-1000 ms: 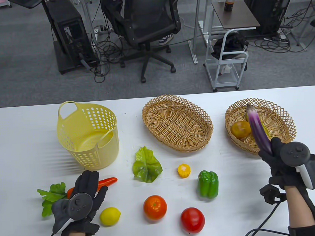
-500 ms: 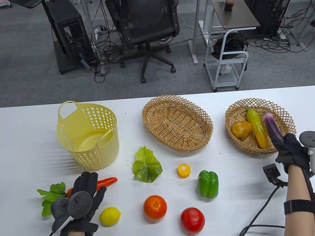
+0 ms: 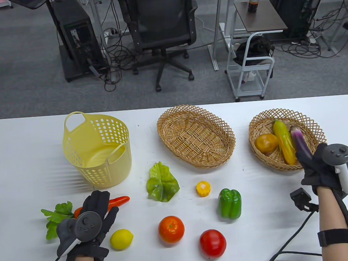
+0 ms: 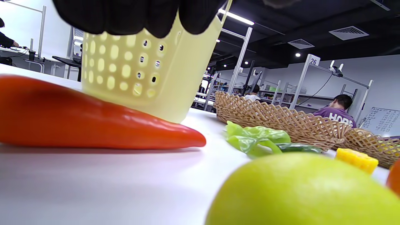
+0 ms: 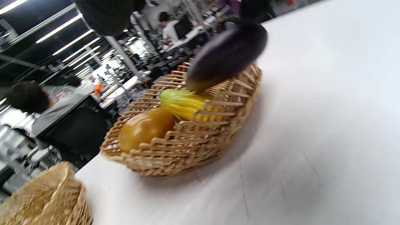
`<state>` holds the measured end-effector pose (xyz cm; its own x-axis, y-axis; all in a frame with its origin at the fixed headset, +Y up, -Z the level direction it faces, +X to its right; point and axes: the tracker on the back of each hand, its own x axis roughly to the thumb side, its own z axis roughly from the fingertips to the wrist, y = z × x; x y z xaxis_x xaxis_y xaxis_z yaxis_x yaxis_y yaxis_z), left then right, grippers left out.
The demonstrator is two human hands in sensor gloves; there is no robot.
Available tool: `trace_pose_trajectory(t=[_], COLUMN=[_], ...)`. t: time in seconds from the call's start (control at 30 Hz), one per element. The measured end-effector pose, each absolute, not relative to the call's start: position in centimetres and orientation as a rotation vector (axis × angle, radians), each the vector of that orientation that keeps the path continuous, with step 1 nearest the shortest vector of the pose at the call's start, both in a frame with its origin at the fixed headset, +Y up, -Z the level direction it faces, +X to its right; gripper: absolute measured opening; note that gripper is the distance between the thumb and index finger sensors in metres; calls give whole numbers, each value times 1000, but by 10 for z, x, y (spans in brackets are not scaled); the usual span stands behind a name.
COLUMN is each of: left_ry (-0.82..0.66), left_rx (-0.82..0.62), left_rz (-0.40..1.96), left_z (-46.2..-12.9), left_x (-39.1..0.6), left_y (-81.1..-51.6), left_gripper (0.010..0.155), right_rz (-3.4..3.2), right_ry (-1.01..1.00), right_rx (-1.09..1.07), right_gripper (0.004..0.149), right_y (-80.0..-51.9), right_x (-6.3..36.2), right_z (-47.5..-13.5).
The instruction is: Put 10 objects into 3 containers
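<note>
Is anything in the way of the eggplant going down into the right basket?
Nothing blocks it. The right hand holds the eggplant over the right basket, beside the corn and the orange fruit, with bare basket floor on its right.

Purple eggplant (image 3: 300,142) over right basket (image 3: 259,122)

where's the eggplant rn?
Table view, far right: the eggplant is over the right wicker basket, just right of the corn, its near end held by the right hand.
</note>
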<state>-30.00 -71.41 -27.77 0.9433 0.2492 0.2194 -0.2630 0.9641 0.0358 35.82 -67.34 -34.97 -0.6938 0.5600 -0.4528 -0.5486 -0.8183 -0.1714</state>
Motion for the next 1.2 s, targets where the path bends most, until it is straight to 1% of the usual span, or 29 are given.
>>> trace_pose_trajectory(t=[0.07,0.13,0.17,0.23,0.3,0.33,0.37,0.43,0.53,0.63,0.7,0.83,0.93,1.07,1.13,1.2], left_ry=[-229,-237,-240,-248,-259,-263,-266,-270,-272,-278,-274,-271,-268,-268,-268,-267], left_rx=[54,46,44,42,52,57,60,58,47,40,41,45,43,37,36,32], left_rz=[277,290,291,291,296,300,304,308,312,324,323,325,324,327,327,328], left_z=[-278,-277,-277,-277,-276,-275,-275,-274,-273,-273,-273,-273,-273,-273,-273,-274], left_x=[-300,-299,-299,-299,-298,-297,-297,-296,-294,-295,-295,-295,-296,-296,-297,-297], left_y=[-714,-714,-714,-714,-712,-711,-711,-710,-711,-711,-710,-710,-710,-710,-710,-709], left_gripper=[67,67,67,66,66,66,66,66,66,65,65,66,66,66,66,66], right_rz=[2498,2519,2531,2557,2571,2567,2556,2571,2593,2591,2614,2639,2601,2599,2577,2527], right_ry=[-34,14,57,210,468,646,772,835,913,942,928,972,986,888,830,727], right_rx=[-548,-415,-357,-227,-110,-21,49,113,147,147,146,168,186,203,180,165], right_gripper=[83,83,83,84,87,89,91,94,98,99,96,92,92,91,91,90], right_y=[-661,-653,-652,-653,-660,-666,-673,-683,-695,-704,-711,-723,-728,-729,-725,-715], right_x=[335,310,298,275,251,238,227,210,196,190,187,185,187,192,197,203], right_z=[-346,-343,-342,-341,-341,-342,-342,-342,-346,-350,-352,-355,-359,-361,-364,-369])
